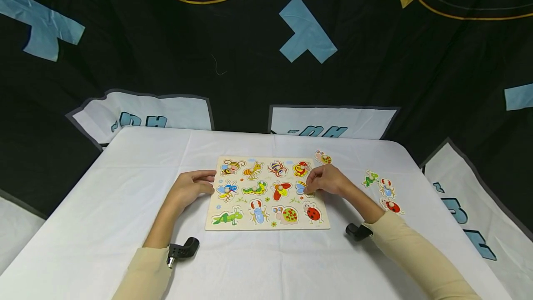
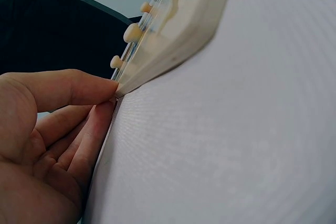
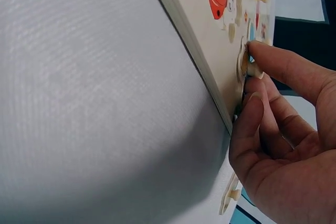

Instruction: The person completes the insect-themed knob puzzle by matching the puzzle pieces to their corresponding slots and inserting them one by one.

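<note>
Right hand: thumb and fingertips being pressed together, clamped on the pale round wooden knob of a small, flat, blue-winged insect puzzle piece. Piece is being held just under the fingertips, at eight to nine o'clock from the middle of the hand, partly covered by them in the head view. Whether it is sitting flush in a recess cannot be told.

That spot is being found at three o'clock on the flat, rectangular, pale wooden insect puzzle board, right end of the middle row.

Left hand: fingers being held loosely extended, not wrapped around anything; nine o'clock edge of the board is being touched by the tips. Board is lying at three o'clock from this hand.

Board is being supported by a white cloth-covered table. A loose snail piece with a spotted shell is lying at twelve o'clock from the right hand, near the board. At three o'clock from the board, beyond the right forearm, are lying a loose green insect piece, a blue-bodied, red-horned beetle piece and a red spotted ladybird piece.
</note>
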`<state>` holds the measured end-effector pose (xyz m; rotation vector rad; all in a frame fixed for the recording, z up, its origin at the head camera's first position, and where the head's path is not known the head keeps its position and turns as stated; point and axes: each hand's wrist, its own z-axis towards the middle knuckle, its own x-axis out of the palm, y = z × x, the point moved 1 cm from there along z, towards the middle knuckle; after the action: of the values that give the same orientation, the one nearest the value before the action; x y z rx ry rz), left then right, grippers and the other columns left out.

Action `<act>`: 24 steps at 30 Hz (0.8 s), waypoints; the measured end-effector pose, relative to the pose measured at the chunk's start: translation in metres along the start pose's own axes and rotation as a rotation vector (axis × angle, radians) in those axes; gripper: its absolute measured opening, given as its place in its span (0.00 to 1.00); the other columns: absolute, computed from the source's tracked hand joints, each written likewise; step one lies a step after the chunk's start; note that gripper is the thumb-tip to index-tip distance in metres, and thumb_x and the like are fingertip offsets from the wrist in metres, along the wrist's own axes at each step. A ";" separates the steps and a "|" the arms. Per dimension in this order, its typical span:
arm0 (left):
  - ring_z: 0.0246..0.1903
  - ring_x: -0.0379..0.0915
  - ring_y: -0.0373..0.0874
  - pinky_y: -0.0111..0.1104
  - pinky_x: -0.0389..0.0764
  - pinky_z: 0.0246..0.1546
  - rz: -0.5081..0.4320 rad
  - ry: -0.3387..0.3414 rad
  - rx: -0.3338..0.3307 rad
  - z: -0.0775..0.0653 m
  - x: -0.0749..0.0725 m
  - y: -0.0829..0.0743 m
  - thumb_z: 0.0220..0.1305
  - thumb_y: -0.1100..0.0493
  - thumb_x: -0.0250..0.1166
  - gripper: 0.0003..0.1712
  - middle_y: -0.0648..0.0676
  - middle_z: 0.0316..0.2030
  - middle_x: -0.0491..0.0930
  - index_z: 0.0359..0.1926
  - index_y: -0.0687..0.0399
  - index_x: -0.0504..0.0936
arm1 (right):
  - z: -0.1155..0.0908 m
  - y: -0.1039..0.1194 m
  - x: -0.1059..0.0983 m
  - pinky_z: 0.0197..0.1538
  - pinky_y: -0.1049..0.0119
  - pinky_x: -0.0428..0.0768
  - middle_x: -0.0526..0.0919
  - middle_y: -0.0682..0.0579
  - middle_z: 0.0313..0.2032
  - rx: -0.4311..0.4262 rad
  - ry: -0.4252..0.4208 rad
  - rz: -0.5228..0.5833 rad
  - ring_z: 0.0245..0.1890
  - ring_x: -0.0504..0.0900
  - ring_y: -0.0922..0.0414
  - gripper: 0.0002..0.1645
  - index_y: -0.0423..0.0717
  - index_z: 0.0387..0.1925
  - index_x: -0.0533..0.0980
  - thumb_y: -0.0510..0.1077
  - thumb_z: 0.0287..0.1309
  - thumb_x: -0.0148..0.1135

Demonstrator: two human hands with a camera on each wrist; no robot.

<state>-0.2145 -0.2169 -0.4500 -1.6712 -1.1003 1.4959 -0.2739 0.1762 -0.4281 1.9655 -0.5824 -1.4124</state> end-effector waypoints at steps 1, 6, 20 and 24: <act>0.57 0.75 0.51 0.48 0.66 0.64 -0.001 0.000 0.001 0.000 0.000 0.000 0.55 0.63 0.71 0.34 0.58 0.55 0.83 0.65 0.54 0.79 | 0.000 0.000 0.000 0.28 0.67 0.69 0.81 0.54 0.22 0.001 0.000 -0.001 0.24 0.72 0.58 0.12 0.44 0.25 0.82 0.41 0.42 0.81; 0.55 0.77 0.51 0.48 0.67 0.64 -0.003 0.002 0.002 0.000 0.000 -0.001 0.55 0.63 0.71 0.34 0.59 0.55 0.83 0.65 0.54 0.79 | 0.001 -0.001 0.002 0.29 0.67 0.70 0.82 0.54 0.23 0.011 -0.005 -0.006 0.24 0.73 0.57 0.11 0.44 0.25 0.82 0.41 0.43 0.81; 0.58 0.74 0.52 0.48 0.66 0.65 -0.008 0.005 -0.001 0.000 0.000 -0.001 0.55 0.63 0.70 0.34 0.58 0.56 0.83 0.66 0.54 0.79 | 0.001 -0.002 0.002 0.30 0.67 0.71 0.83 0.53 0.24 0.000 0.006 0.002 0.25 0.73 0.57 0.11 0.43 0.27 0.82 0.42 0.44 0.80; 0.59 0.74 0.51 0.49 0.65 0.65 -0.004 0.005 -0.003 -0.001 0.000 -0.001 0.55 0.63 0.70 0.34 0.58 0.55 0.83 0.66 0.53 0.79 | 0.001 -0.002 0.002 0.29 0.67 0.71 0.83 0.53 0.24 -0.002 0.010 0.007 0.25 0.73 0.57 0.12 0.43 0.27 0.82 0.41 0.45 0.80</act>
<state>-0.2140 -0.2166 -0.4489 -1.6730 -1.1032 1.4878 -0.2738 0.1762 -0.4312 1.9663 -0.5822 -1.3980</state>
